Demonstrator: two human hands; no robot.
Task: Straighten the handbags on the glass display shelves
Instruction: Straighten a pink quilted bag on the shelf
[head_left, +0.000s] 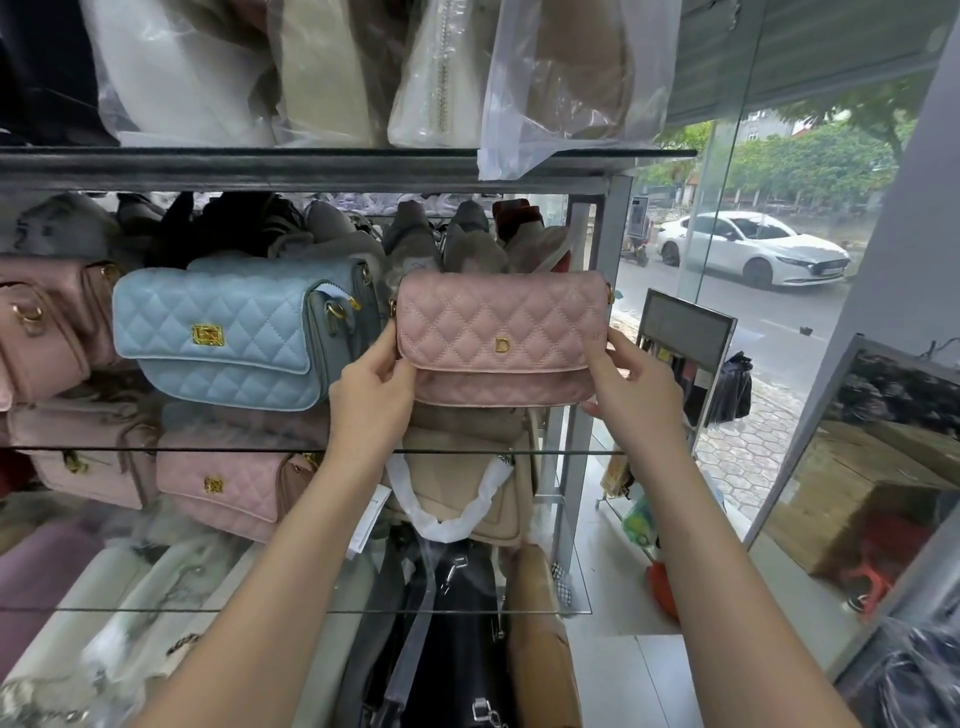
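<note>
Head view only: both hands are up at the right end of the middle glass shelf (582, 452), gripping a pink quilted handbag (498, 332) by its ends. Left hand (371, 395) pinches the bag's left edge, thumb on the front flap, fingers behind. Right hand (636, 384) clamps the right edge, thumb near the flap's corner, fingers wrapped under and behind the lower right. Bag faces the camera, roughly level, gold D clasp (502, 345) centred low on the flap. Can't tell whether its base rests on the glass or is held just above it. Just beside it on the left sits a light blue quilted handbag (223, 332) with a gold turn-lock, angled so its right end panel shows; the two bags are near but apart. Farther left, pink bags (47, 322) crowd the shelf edge. One tier down: a pink quilted bag (228, 483) and a beige bag (467, 493) with a paper-wrapped handle. Top shelf holds bags in clear plastic sleeves (571, 78). Right of the rack, a glass wall with a white car (753, 249) outside.
</note>
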